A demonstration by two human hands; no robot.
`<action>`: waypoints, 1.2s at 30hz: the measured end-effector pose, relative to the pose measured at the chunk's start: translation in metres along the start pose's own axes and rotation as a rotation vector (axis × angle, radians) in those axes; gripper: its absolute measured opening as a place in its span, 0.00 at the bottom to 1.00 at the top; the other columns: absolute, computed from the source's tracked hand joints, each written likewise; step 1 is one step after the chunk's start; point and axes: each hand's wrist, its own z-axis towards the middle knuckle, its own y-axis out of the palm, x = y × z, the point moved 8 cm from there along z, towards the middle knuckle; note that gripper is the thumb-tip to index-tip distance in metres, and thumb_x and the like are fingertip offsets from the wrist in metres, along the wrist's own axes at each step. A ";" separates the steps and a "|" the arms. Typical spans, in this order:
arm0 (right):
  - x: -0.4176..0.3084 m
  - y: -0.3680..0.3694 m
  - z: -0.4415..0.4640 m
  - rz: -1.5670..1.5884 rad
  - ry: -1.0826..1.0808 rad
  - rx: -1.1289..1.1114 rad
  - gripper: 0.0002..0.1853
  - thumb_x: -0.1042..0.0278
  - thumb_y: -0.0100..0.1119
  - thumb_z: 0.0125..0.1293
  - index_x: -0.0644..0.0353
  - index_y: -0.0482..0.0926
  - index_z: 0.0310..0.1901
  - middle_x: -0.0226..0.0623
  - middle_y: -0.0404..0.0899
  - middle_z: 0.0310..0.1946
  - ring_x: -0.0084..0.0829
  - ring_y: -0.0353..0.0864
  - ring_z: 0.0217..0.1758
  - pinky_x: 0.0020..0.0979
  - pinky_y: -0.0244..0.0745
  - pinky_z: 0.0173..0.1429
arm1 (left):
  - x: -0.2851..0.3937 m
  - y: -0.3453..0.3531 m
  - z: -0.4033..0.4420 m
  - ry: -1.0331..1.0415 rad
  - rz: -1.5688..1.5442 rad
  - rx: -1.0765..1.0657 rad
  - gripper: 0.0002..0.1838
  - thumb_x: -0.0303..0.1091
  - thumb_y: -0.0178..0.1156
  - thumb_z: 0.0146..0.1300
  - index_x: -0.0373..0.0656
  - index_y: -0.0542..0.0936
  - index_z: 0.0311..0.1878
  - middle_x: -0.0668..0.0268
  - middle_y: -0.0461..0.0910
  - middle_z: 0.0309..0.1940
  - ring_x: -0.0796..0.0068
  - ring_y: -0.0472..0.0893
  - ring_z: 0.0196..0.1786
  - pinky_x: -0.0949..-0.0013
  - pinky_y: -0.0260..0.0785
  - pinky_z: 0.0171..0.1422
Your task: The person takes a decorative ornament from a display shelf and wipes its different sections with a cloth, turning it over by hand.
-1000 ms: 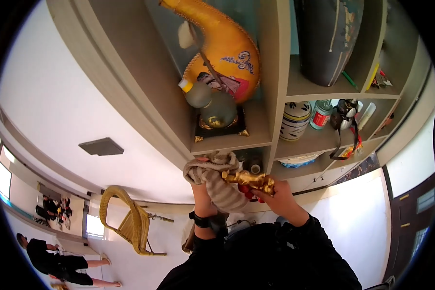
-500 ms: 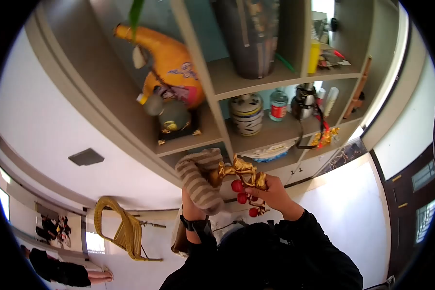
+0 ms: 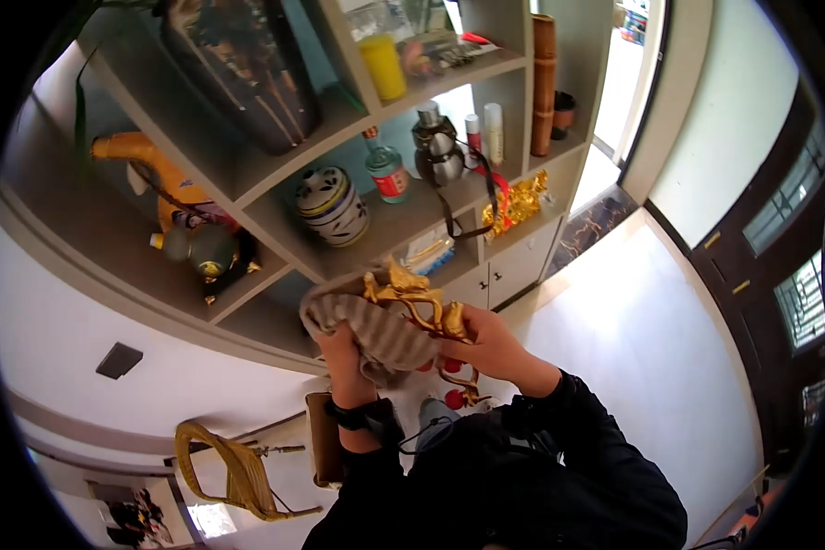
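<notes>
A golden branch-shaped ornament (image 3: 411, 295) with red balls hanging below it is held in front of the shelf unit. My right hand (image 3: 490, 346) grips its right end, thumb and fingers closed on the gold. My left hand (image 3: 341, 359) is closed on a beige and brown striped cloth (image 3: 376, 328), which lies against the ornament's left side. The cloth hides part of the ornament and some of my left fingers. Behind the cloth is a low compartment of the shelf unit (image 3: 289, 252).
On the shelves stand a patterned jar (image 3: 332, 207), a clear bottle (image 3: 389, 174), a silver flask (image 3: 438, 151), a dark vase (image 3: 238, 73) and an orange gourd-shaped piece (image 3: 147, 156). A wicker chair (image 3: 243, 472) is at the lower left, a dark door (image 3: 775, 247) at the right.
The view has swung toward the right end of the shelf unit. The cloth now lies against the ornament's front, nearer my right hand. Both hands keep their holds.
</notes>
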 end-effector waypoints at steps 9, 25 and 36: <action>-0.011 -0.039 -0.043 0.050 -0.106 0.035 0.17 0.77 0.49 0.57 0.64 0.63 0.50 0.37 0.70 0.42 0.25 0.69 0.46 0.24 0.66 0.47 | 0.000 0.064 -0.043 -0.170 -0.383 -0.261 0.23 0.45 0.45 0.58 0.42 0.63 0.53 0.65 0.70 0.45 0.72 0.70 0.48 0.72 0.63 0.50; 0.029 -0.052 -0.103 0.788 0.124 -0.025 0.31 0.68 0.55 0.52 0.67 0.53 0.56 0.44 0.68 0.41 0.38 0.73 0.41 0.38 0.66 0.51 | -0.013 0.068 -0.073 -0.137 -0.341 -0.107 0.16 0.36 0.45 0.60 0.41 0.65 0.49 0.67 0.71 0.43 0.76 0.72 0.45 0.75 0.67 0.45; 0.019 -0.107 -0.126 0.802 -0.188 0.332 0.17 0.77 0.49 0.54 0.63 0.70 0.47 0.38 0.74 0.32 0.20 0.64 0.17 0.24 0.60 0.25 | 0.014 0.069 -0.066 0.318 0.003 -0.217 0.16 0.28 0.58 0.48 0.39 0.67 0.41 0.63 0.70 0.39 0.74 0.70 0.41 0.76 0.62 0.46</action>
